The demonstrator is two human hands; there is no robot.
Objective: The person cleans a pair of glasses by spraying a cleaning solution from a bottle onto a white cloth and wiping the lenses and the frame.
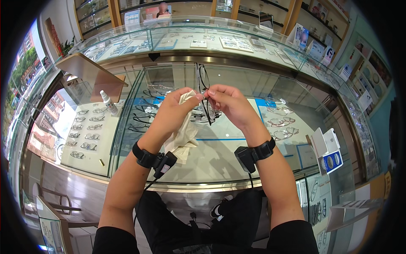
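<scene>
A pair of dark-framed eyeglasses (206,109) is held upright above the glass counter, one lens up and the other down. My left hand (177,109) holds a cream cleaning cloth (182,135), which hangs down from the palm, and its thumb touches the middle of the glasses. On the other side, my right hand (230,104) pinches the glasses near the bridge with thumb and fingers. The fingertips of both hands nearly meet there and hide the bridge. Both wrists wear black straps with small devices.
A white spray bottle (108,102) stands on the glass counter (215,165) at left, before a tilted wooden-backed mirror (87,70). Rows of eyeglasses (89,136) lie under the glass. An open white box (328,152) stands at right. A glass showcase (203,30) spans the back.
</scene>
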